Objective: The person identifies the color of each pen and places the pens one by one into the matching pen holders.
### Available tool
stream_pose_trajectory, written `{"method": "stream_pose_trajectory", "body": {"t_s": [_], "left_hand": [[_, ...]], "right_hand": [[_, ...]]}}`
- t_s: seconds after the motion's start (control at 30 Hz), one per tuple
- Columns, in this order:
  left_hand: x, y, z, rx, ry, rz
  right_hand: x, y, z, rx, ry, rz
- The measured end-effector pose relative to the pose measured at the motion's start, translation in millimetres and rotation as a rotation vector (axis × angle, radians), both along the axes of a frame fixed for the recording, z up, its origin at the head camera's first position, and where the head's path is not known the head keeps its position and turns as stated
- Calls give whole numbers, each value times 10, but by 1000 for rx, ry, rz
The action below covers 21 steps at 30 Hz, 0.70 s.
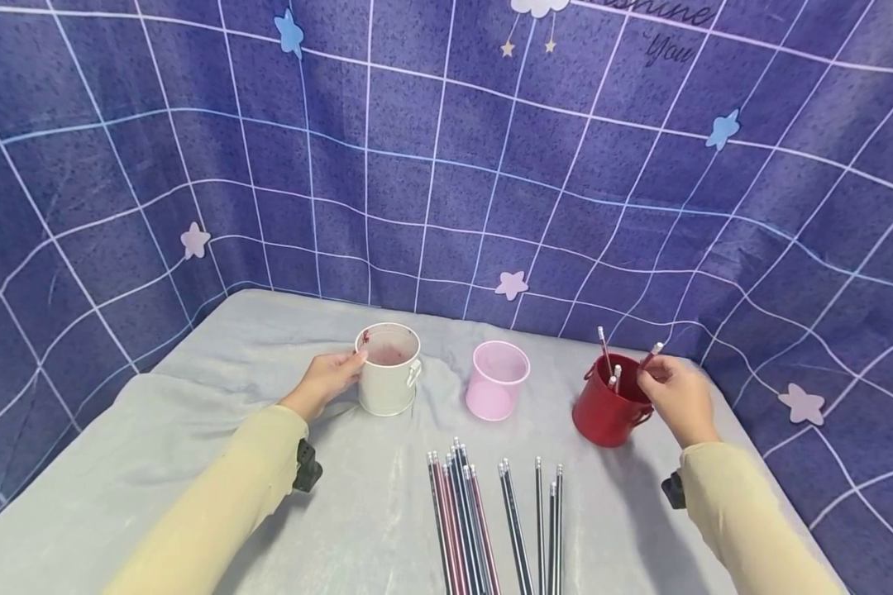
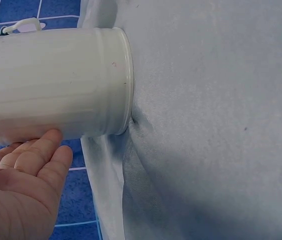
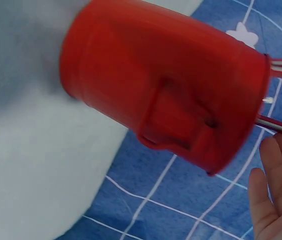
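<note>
Right hand, lower right of frame, pinches an eraser-tipped pencil at the rim of the red bucket. Left hand, left of centre, touches the white bucket with loosely bent fingers; cannot tell whether the thumb grips its rim. Risk, in my judgement: a sideways pull on the pencil could catch the rim and tip the red bucket, the grey cloth being soft footing. Contents: red bucket, three other pencils visible; white bucket, reddish marks inside; pink cup, centre, no pencils visible. Loose pencils lie bottom centre.
</note>
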State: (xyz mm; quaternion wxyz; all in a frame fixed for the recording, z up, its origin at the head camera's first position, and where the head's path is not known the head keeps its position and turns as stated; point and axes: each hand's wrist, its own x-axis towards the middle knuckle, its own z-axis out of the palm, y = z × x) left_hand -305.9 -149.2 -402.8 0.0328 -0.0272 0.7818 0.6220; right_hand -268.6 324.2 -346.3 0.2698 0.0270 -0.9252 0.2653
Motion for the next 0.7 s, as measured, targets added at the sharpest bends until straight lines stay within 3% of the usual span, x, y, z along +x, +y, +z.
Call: {"method": "stream_pose_trajectory", "body": {"t_s": [0.33, 0.7], "left_hand": [[-6, -3, -3, 16, -13, -3], [21, -1, 16, 1, -9, 1]], "right_hand": [[14, -20, -164, 11, -75, 9], [-9, -19, -296, 40, -100, -17]]}}
